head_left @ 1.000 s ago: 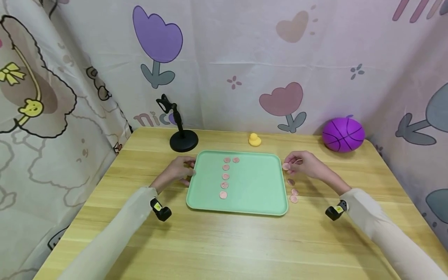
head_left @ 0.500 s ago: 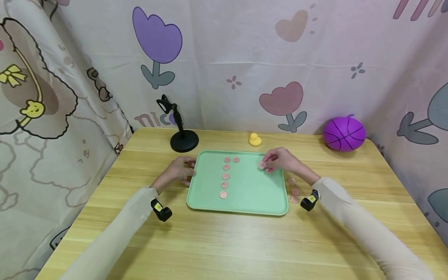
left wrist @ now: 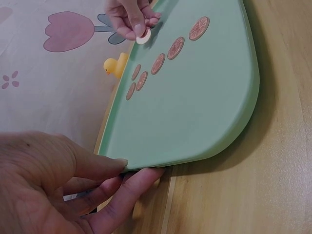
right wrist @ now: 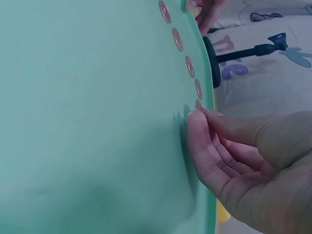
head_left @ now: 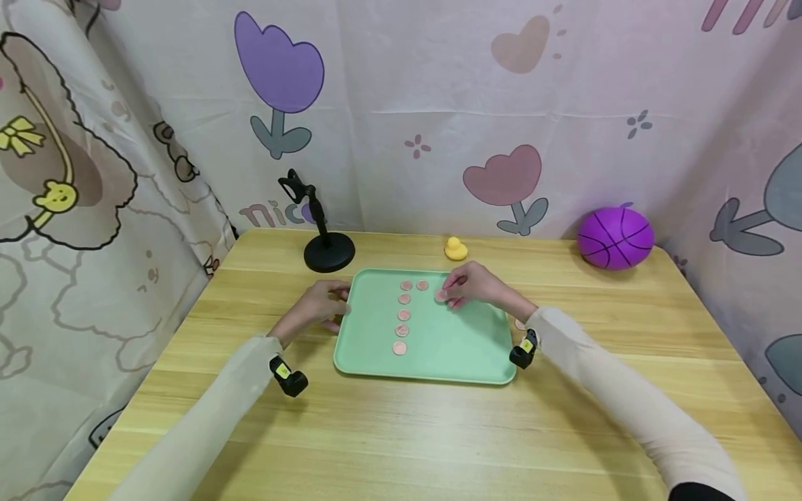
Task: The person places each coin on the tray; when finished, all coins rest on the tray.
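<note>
The left hand (head_left: 316,306) grips the near-left rim of the mint-green tray (head_left: 464,348) on the bench (head_left: 401,431). The right hand (head_left: 476,285) pinches a round pink orange-slice token (head_left: 441,295) over the tray's far half, beside the token row (head_left: 402,314); it has moved leftward from the tray's right edge.
</note>
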Tool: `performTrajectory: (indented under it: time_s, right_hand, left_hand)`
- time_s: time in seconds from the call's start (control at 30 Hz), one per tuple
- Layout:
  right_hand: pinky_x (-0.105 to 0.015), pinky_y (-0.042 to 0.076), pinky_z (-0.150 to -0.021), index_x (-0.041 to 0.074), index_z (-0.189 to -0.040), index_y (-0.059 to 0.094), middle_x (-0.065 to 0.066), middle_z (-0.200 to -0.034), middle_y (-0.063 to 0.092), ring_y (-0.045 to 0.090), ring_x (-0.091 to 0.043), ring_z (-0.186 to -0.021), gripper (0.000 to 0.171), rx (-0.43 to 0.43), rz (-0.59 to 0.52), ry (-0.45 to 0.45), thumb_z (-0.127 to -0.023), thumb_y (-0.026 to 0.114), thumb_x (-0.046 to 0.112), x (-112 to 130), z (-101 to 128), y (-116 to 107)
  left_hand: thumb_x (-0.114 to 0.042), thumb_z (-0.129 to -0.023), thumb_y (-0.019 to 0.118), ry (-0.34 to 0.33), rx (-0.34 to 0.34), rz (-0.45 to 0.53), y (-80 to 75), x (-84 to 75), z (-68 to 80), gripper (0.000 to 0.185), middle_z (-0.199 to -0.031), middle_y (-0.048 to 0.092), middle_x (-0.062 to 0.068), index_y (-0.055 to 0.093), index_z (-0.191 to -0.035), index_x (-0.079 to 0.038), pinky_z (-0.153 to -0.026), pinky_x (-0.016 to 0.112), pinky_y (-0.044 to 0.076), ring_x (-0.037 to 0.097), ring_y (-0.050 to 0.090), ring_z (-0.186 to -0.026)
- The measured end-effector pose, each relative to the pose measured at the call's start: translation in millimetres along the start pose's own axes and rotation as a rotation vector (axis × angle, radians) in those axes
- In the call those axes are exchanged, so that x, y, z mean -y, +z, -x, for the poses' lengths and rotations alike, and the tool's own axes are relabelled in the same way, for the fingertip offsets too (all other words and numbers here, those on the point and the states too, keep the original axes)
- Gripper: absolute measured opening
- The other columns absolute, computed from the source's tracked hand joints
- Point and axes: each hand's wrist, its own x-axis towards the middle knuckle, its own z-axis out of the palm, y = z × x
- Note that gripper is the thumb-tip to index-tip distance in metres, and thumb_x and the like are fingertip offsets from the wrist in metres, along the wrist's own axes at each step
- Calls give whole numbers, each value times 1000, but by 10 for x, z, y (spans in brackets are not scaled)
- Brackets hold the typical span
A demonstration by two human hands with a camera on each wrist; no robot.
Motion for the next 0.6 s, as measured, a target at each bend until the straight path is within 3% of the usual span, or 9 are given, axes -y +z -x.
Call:
performTrajectory:
  time_s: [0.3, 0.6]
  right_hand:
    - [-33, 67, -72, -12, -104, 70, -18, -89, 75, 72, -16, -71, 11, 4, -34, 25, -99, 67, -2, 78, -161, 172]
    - [-33, 67, -73, -12, -103, 71, -19, -89, 75, 73, -17, -71, 14, 11, 19, 48, -99, 69, 1, 176, -187, 235]
  left_hand:
    - [3, -99, 61, -1, -2, 8, 4, -22, 18, 56, -126, 53, 24, 46, -152, 7, -67, 35, 67, 26, 66, -92]
    - [2, -99, 61, -20, -6, 4, 11, -31, 12, 55, -128, 53, 24, 46, -152, 7, -66, 34, 67, 25, 64, -93]
